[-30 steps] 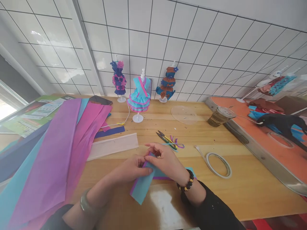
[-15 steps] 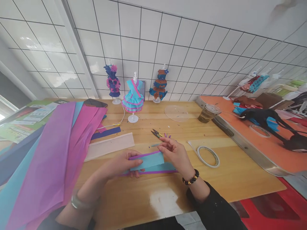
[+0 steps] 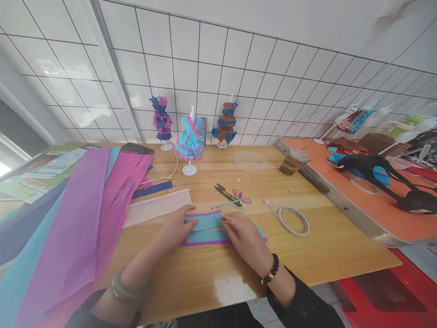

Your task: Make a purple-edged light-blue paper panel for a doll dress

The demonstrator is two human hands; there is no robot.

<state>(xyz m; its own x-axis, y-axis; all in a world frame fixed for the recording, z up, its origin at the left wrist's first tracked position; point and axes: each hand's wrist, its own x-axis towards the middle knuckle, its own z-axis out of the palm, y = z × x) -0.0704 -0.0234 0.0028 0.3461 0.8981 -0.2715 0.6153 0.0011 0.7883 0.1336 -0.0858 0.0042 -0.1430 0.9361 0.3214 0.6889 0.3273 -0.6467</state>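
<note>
Low over the wooden table, a short light-blue paper strip with a purple upper edge spans my two hands. My left hand has its thumb and fingers closed on the strip's left end. At the right end, the fingertips of my right hand pinch the same piece. Just below it lies a longer light-blue strip with a purple lower edge, partly hidden under my right hand. Black-bladed thread snips rest beyond my hands, beside thin purple and blue scraps.
A roll of double-sided tape lies at right, near a brown cup. Colored paper sheets cover the left side, next to a pale strip. Miniature dress stands, including a blue-pink one, line the tiled wall.
The short strip has come down onto the longer one, nearer the table. My right hand has moved down from its raised pinch, uncovering the snips.
</note>
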